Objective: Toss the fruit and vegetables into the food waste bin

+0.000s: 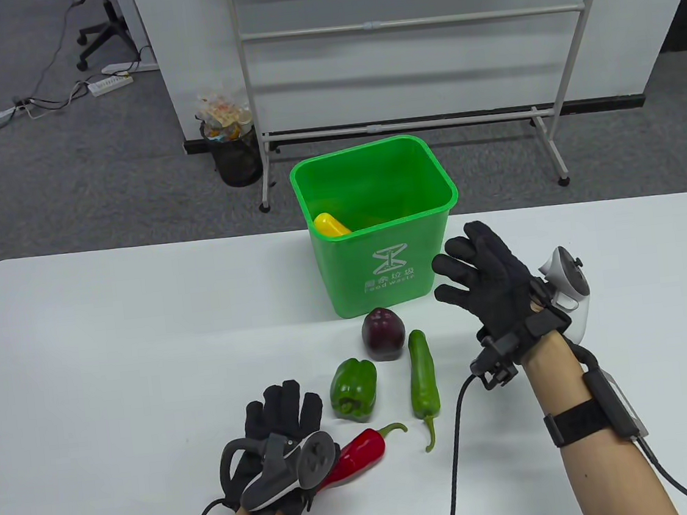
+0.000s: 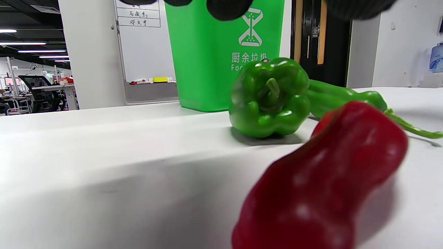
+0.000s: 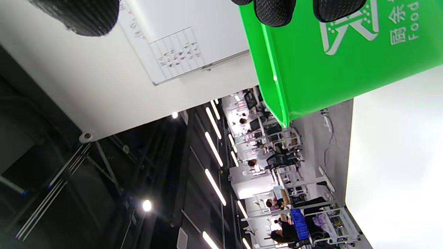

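Observation:
A green food waste bin (image 1: 380, 253) stands on the white table (image 1: 114, 355), with a yellow item (image 1: 331, 224) inside; it also shows in the left wrist view (image 2: 207, 62) and the right wrist view (image 3: 311, 76). In front lie a dark purple onion (image 1: 382, 334), a green bell pepper (image 1: 353, 389) (image 2: 270, 98), a long green pepper (image 1: 423, 377) (image 2: 346, 98) and a red pepper (image 1: 358, 456) (image 2: 328, 180). My left hand (image 1: 283, 414) rests flat on the table, fingers spread, beside the red pepper. My right hand (image 1: 474, 274) is open and empty, raised just right of the bin.
Behind the table stand a whiteboard frame (image 1: 405, 24) and a black mesh wastebasket (image 1: 235, 152) on the floor. A power strip and cables (image 1: 110, 82) lie at far left.

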The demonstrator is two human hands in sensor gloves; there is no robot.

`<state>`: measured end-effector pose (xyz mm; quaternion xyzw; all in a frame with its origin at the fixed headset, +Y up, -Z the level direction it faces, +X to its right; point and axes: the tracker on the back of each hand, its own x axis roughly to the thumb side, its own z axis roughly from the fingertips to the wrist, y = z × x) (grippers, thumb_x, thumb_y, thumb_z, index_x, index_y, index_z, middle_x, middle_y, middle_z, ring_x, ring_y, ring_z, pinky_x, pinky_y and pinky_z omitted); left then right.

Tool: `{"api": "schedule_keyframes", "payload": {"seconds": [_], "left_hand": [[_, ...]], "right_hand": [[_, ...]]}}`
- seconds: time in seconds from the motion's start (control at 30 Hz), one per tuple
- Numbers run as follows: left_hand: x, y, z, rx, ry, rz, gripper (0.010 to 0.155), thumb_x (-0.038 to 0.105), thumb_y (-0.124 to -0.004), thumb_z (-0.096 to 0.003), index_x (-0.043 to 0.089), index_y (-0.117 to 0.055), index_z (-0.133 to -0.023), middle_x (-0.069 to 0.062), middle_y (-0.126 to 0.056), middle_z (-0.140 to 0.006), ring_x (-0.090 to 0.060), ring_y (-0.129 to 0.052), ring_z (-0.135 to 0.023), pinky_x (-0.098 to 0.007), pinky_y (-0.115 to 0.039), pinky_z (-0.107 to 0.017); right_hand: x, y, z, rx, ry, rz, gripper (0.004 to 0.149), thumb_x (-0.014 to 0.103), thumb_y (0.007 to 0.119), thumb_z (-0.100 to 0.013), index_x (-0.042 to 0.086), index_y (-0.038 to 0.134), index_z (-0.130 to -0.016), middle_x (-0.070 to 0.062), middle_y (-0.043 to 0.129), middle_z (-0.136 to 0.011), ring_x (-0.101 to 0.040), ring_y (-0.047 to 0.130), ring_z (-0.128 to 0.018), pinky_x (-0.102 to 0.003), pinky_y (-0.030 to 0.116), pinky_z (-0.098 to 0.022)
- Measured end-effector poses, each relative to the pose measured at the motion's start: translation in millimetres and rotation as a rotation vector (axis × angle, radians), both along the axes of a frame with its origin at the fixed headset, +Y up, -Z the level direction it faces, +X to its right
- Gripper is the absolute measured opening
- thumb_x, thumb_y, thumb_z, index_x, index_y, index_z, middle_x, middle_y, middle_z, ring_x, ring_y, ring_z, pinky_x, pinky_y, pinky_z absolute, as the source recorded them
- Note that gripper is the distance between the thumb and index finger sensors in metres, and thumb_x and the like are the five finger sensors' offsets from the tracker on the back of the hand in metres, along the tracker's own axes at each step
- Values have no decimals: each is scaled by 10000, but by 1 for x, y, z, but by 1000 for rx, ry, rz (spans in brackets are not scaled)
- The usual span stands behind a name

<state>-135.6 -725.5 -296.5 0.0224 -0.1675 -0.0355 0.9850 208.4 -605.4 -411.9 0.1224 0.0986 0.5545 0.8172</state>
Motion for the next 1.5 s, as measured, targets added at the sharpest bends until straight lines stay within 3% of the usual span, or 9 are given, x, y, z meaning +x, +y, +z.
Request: {"api": "schedule_keyframes", "payload": {"seconds": [0.2,0.33,0.43,0.6,0.77,1.0,1.17,1.4,1.5], "left_hand": [[-1,1,0,0,6,-3,842,622,-610,-388,151,-410,-1057,-250,-250,-1128,-550,-366,-1027,-728,-385,-699],[-2,1,0,-3,7,3,843,623,-610,-389,148,-413,-1056,-250,-257,-1128,-551,-370,-1026,-727,-390,-698],[1,1,1,-5,-3,11,843,623,-610,-389,147,-414,-1057,-250,-258,-1129,-551,-371,-1025,-725,-391,-699],[6,2,2,-3,-13,11,842,623,-611,-389,148,-416,-1056,-250,-265,-1129,-550,-376,-1026,-724,-394,-699],[8,1,3,-11,-17,8,842,622,-614,-390,148,-416,-1056,-250,-272,-1129,-550,-379,-1026,-723,-397,-699],[14,0,4,-23,-29,-3,835,617,-629,-392,142,-437,-1051,-247,-316,-1125,-547,-412,-1015,-705,-431,-700],[19,1,6,-39,-43,7,828,611,-668,-389,131,-485,-1039,-251,-407,-1105,-537,-518,-975,-667,-511,-689],[36,0,9,-75,-26,-5,789,549,-833,-359,99,-644,-980,-241,-680,-1006,-484,-802,-807,-574,-713,-578],[49,-9,8,-156,17,-7,822,526,-880,-346,80,-626,-988,-249,-679,-1005,-488,-804,-803,-578,-713,-576]], "right_hand": [[26,33,47,252,-90,209,812,533,691,-472,195,326,-1114,-134,335,-1167,-495,436,-1099,-754,395,-709],[35,50,92,521,-236,500,781,506,714,-462,211,397,-1111,-102,353,-1177,-468,408,-1119,-759,351,-723],[28,44,121,686,-324,794,780,493,730,-450,210,419,-1107,-102,359,-1177,-459,408,-1124,-762,335,-729],[11,5,146,887,-396,1368,784,490,748,-436,254,419,-1107,-72,346,-1186,-420,372,-1149,-761,281,-751],[19,-42,136,807,-375,1719,799,500,760,-419,310,393,-1103,-35,289,-1196,-388,292,-1172,-761,206,-767],[67,-82,109,467,-328,1779,795,491,760,-421,309,393,-1103,-41,259,-1194,-384,267,-1173,-756,183,-771],[78,-93,101,378,-311,1801,794,489,759,-421,310,392,-1102,-43,264,-1193,-381,268,-1173,-755,171,-773],[75,-94,102,404,-306,1812,785,495,752,-419,305,409,-1099,-53,285,-1189,-386,296,-1166,-756,205,-766],[75,-95,102,403,-298,1815,783,495,751,-419,301,413,-1098,-55,293,-1187,-388,303,-1164,-757,210,-764]]}}
